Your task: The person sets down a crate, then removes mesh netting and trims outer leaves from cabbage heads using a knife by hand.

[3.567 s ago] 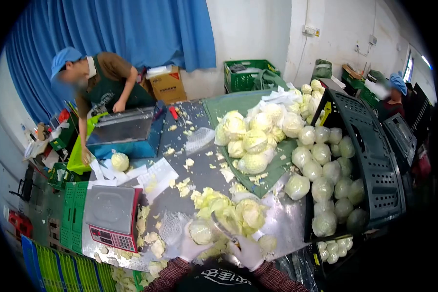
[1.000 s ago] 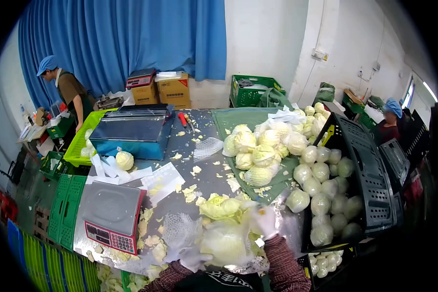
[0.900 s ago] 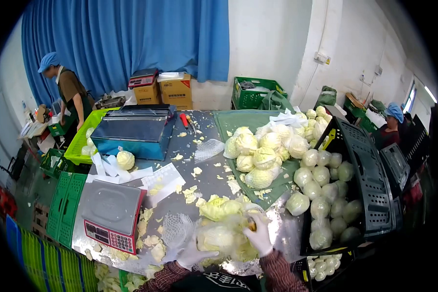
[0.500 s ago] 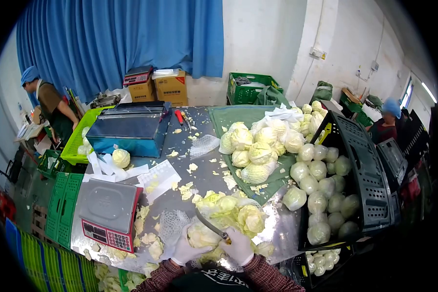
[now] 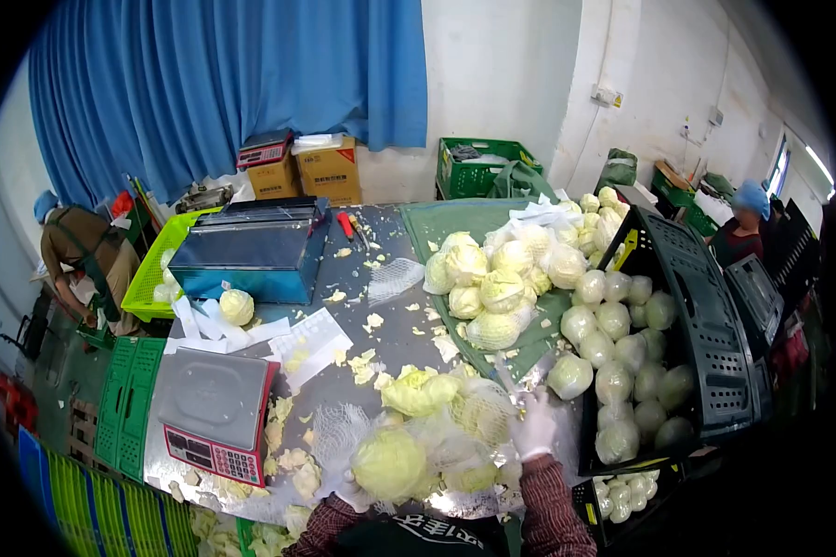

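At the table's near edge, my gloved left hand (image 5: 351,494) is closed against the lower left side of a trimmed cabbage (image 5: 390,464); the cabbage hides most of its fingers. My gloved right hand (image 5: 535,425) is out to the right, closed around the handle of a knife (image 5: 504,373), whose blurred blade points away from me. Between the hands lie loose green leaves (image 5: 421,392) and a cabbage in white netting (image 5: 483,410). More foam netting (image 5: 340,432) lies left of the held cabbage.
A scale (image 5: 215,408) stands left, with a wrapping machine (image 5: 249,251) behind it. Cabbages (image 5: 502,291) are heaped on green cloth. A tipped black crate (image 5: 706,325) holds wrapped cabbages at right. Red-handled tools (image 5: 346,226) lie farther back. Two other people are in the background.
My right hand has moved right with the knife, away from the cabbage. The left hand keeps the cabbage, now slightly lower. The person at left has turned and bent down.
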Available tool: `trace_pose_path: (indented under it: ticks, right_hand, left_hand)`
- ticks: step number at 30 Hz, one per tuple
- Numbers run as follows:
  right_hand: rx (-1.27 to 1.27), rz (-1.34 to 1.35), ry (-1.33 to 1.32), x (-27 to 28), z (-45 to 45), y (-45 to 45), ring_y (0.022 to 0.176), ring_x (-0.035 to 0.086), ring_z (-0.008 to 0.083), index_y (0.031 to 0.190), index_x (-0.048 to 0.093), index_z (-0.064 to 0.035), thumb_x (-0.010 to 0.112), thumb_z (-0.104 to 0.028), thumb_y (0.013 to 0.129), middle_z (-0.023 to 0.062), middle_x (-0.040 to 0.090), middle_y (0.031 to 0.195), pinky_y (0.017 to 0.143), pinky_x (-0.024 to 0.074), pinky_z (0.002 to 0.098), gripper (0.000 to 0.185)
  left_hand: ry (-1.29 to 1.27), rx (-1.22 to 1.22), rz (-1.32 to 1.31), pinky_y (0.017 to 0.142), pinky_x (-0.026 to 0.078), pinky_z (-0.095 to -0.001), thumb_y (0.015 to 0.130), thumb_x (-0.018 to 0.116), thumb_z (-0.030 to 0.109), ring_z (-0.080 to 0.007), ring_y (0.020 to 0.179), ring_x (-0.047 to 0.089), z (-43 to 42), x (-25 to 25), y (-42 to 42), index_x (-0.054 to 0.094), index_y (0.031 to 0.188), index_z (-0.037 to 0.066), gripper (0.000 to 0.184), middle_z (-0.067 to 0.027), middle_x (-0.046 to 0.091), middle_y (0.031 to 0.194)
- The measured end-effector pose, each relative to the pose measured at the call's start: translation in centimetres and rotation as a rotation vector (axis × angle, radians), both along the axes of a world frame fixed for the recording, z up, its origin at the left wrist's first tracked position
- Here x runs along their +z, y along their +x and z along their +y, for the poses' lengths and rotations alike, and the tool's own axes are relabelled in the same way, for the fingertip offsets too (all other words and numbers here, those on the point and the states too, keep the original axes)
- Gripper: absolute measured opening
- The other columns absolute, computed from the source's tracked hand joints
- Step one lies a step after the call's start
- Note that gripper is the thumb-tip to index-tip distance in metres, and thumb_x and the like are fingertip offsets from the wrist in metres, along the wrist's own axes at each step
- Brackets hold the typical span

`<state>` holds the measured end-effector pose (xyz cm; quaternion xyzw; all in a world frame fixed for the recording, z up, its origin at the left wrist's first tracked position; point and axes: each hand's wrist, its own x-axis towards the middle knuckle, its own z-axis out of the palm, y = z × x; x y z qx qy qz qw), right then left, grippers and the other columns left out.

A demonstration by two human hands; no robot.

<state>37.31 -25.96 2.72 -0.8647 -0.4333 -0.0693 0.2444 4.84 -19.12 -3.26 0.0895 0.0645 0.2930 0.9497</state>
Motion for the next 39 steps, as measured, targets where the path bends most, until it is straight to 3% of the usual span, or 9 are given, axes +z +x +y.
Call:
trace_pose_path:
  ticks: [3, 5, 9, 12, 19, 22, 26, 37, 39]
  right_hand:
    - [-0.003, 0.279, 0.238, 4.1, -1.5, -2.0, 0.077, 0.059, 0.0242, 0.108, 0.060, -0.0089, 0.067, -0.012, 0.071, 0.0092, 0.056, 0.101, 0.068, 0.0498, 0.0350, 0.038]
    - [0.225, 0.859, 0.215, 2.0, -2.1, -4.8, 0.074, 0.057, 0.0151, 0.115, 0.058, -0.0082, 0.070, -0.016, 0.076, 0.0053, 0.058, 0.096, 0.064, 0.0481, 0.0286, 0.041]
    - [0.319, 1.340, 0.001, 0.0, -0.9, -11.5, 0.095, 0.060, 0.0164, 0.124, 0.052, -0.0015, 0.071, -0.028, 0.083, 0.0113, 0.060, 0.111, 0.076, 0.0498, 0.0296, 0.053]
    - [0.433, 0.902, 0.110, -4.0, -1.1, -12.7, 0.103, 0.060, 0.0201, 0.128, 0.050, -0.0020, 0.073, -0.033, 0.081, 0.0140, 0.061, 0.112, 0.084, 0.0484, 0.0313, 0.061]
    - [0.470, 0.947, 0.021, -5.1, -3.1, -11.7, 0.085, 0.061, 0.0225, 0.117, 0.054, -0.0021, 0.063, -0.025, 0.088, 0.0161, 0.062, 0.099, 0.078, 0.0485, 0.0326, 0.038]
    - [0.564, 0.575, -0.055, -4.4, -4.4, -11.1, 0.074, 0.062, 0.0293, 0.109, 0.056, -0.0030, 0.060, -0.023, 0.090, 0.0161, 0.062, 0.086, 0.068, 0.0496, 0.0361, 0.028]
    - [0.634, 0.380, -0.031, -4.4, -4.8, -11.1, 0.069, 0.062, 0.0324, 0.104, 0.058, -0.0056, 0.063, -0.022, 0.088, 0.0137, 0.061, 0.074, 0.062, 0.0494, 0.0396, 0.023]
    - [0.649, 0.336, -0.253, -4.7, -2.9, -11.4, 0.069, 0.060, 0.0352, 0.085, 0.054, -0.0054, 0.053, -0.027, 0.093, 0.0161, 0.060, 0.072, 0.062, 0.0481, 0.0434, 0.023]
    - [0.606, 0.194, -0.027, -5.8, -1.0, -9.7, 0.070, 0.059, 0.0345, 0.083, 0.054, -0.0052, 0.053, -0.027, 0.093, 0.0157, 0.060, 0.072, 0.063, 0.0477, 0.0434, 0.024]
  left_hand:
    - [0.228, 0.142, 0.290, 0.103, 0.042, -0.0471, 0.066, 0.082, 0.022, -0.0298, 0.124, 0.049, 2.1, 3.1, 0.6, 0.030, 0.143, 0.005, 0.095, -0.0138, 0.045, 0.138]
    - [0.326, 0.173, 0.472, 0.103, 0.043, -0.0438, 0.066, 0.083, 0.018, -0.0294, 0.122, 0.049, 2.0, 3.8, 1.7, 0.027, 0.143, 0.005, 0.096, -0.0149, 0.043, 0.138]
    - [0.856, 0.500, 0.897, 0.106, 0.038, -0.0396, 0.062, 0.086, 0.020, -0.0296, 0.126, 0.043, 0.6, 1.9, 4.9, 0.031, 0.139, 0.002, 0.096, -0.0168, 0.044, 0.135]
    - [1.792, 0.311, 1.326, 0.110, 0.028, -0.0459, 0.055, 0.089, 0.033, -0.0385, 0.132, 0.034, 0.6, 1.0, 4.0, 0.026, 0.141, 0.000, 0.112, -0.0246, 0.037, 0.137]
    - [1.346, 0.364, 1.375, 0.108, 0.032, -0.0449, 0.051, 0.089, 0.037, -0.0409, 0.127, 0.038, -1.3, 1.0, 5.0, 0.020, 0.144, -0.003, 0.122, -0.0274, 0.041, 0.133]
    - [1.174, 0.159, 1.313, 0.112, 0.024, -0.0435, 0.050, 0.090, 0.035, -0.0366, 0.137, 0.026, -0.2, -1.1, 4.7, 0.021, 0.143, -0.005, 0.123, -0.0251, 0.026, 0.148]
    - [1.412, 0.281, 1.258, 0.112, 0.025, -0.0422, 0.051, 0.090, 0.035, -0.0380, 0.136, 0.029, 2.6, -1.1, 4.2, 0.025, 0.142, -0.005, 0.119, -0.0251, 0.033, 0.143]
    - [1.276, 0.006, 1.212, 0.112, 0.025, -0.0409, 0.052, 0.090, 0.034, -0.0380, 0.135, 0.030, 3.1, -2.3, 4.0, 0.027, 0.142, -0.003, 0.116, -0.0262, 0.033, 0.143]
    - [1.249, -0.038, 1.180, 0.112, 0.025, -0.0405, 0.053, 0.089, 0.033, -0.0379, 0.136, 0.029, 3.1, -2.2, 4.1, 0.024, 0.142, -0.004, 0.117, -0.0267, 0.031, 0.143]
